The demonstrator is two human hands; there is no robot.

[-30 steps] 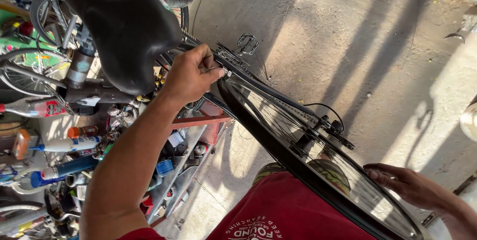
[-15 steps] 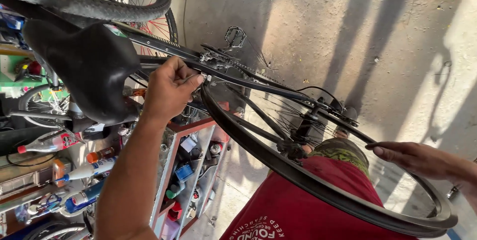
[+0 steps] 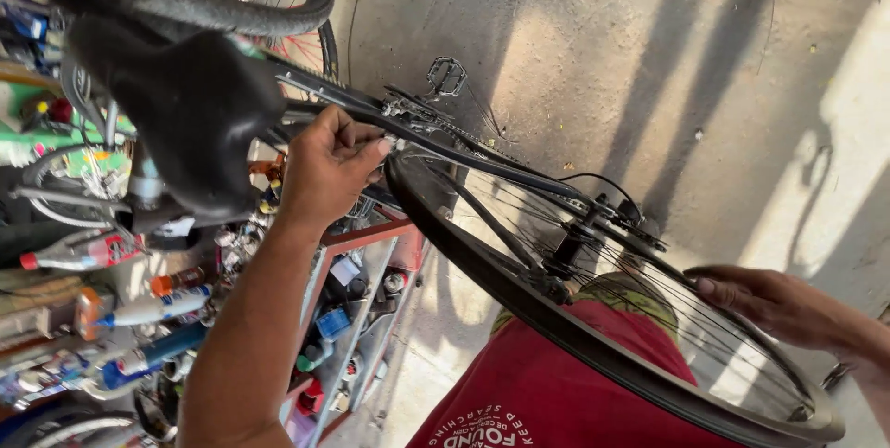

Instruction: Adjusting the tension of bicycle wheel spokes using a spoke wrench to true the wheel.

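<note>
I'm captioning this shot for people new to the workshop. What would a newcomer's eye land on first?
First the big black bicycle wheel slanting across the middle, with the left hand pinching at the frame near its top edge and the right hand resting on the spokes lower right. Next, the black saddle looming upper left. Then the red shelf unit crowded with bottles and small parts below it.
</note>
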